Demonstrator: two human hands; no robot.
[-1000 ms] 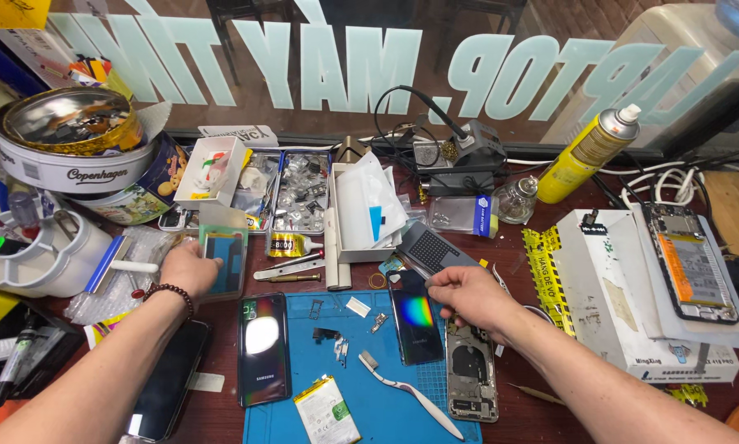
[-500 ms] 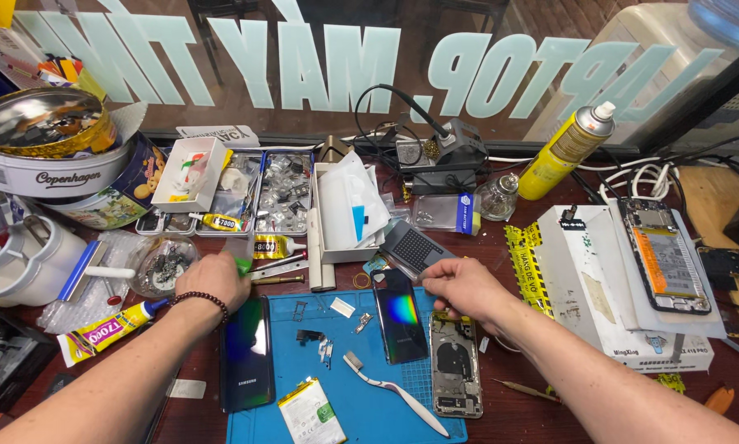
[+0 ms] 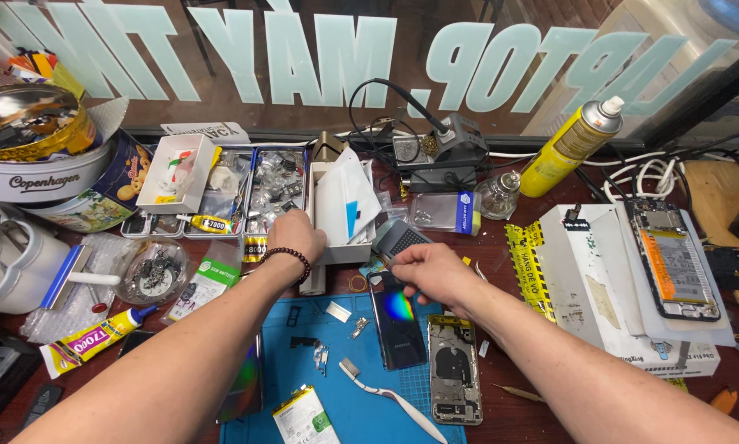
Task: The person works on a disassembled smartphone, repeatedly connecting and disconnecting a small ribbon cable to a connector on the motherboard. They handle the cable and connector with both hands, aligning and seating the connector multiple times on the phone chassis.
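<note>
Phone back cover (image 3: 399, 316), dark and glossy with a rainbow sheen, lies on the blue work mat (image 3: 337, 345) just below the right hand (image 3: 431, 271), which is curled with its fingers pinched on a small dark grid-patterned part (image 3: 402, 240) held above the cover's top end. A slip of that pinch, by my judgement, would drop the part onto the glossy cover and could scratch it, or send it among the loose screws and brackets (image 3: 349, 325) lying just left of the cover. The left hand (image 3: 295, 234), wearing a bead bracelet, reaches up and to the left of the cover, palm down over the edge of the clear compartment tray (image 3: 267, 185) of small metal parts; its fingers are hidden, so I cannot tell whether it grips anything. A careless forearm could nudge that tray or the white box (image 3: 341, 205) of papers standing between the two hands. An opened phone frame (image 3: 454, 366) lies just right of the cover, a white toothbrush (image 3: 394, 399) below it, and a yellow glue tube (image 3: 90, 341) well to its left on the table (image 3: 517, 411).
</note>
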